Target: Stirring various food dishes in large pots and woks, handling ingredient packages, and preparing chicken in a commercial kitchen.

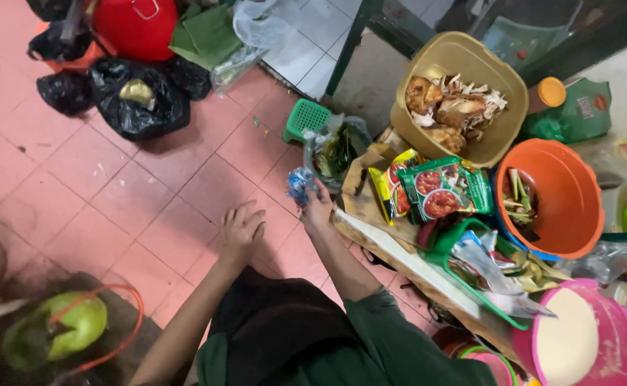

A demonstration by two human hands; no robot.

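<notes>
— How many tubs on the right?
— Three: a tan tub [503, 136] far, an orange tub [578, 207], a pink tub [614, 343] near.
— Black bags?
— About four black bags [141, 107], far left on the floor.
— Sachets?
— Two sachets [446, 189] show, side by side.
— Baskets?
— One small green basket [306, 118], one red bucket [136, 27].
— Hands?
— Two: left hand [242, 230], right hand [318, 207].

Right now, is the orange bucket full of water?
No, the orange bucket holds only a few green and pale stalk pieces, with no water showing.

The pink bowl [617, 336] is cut off by the bottom edge.
</notes>
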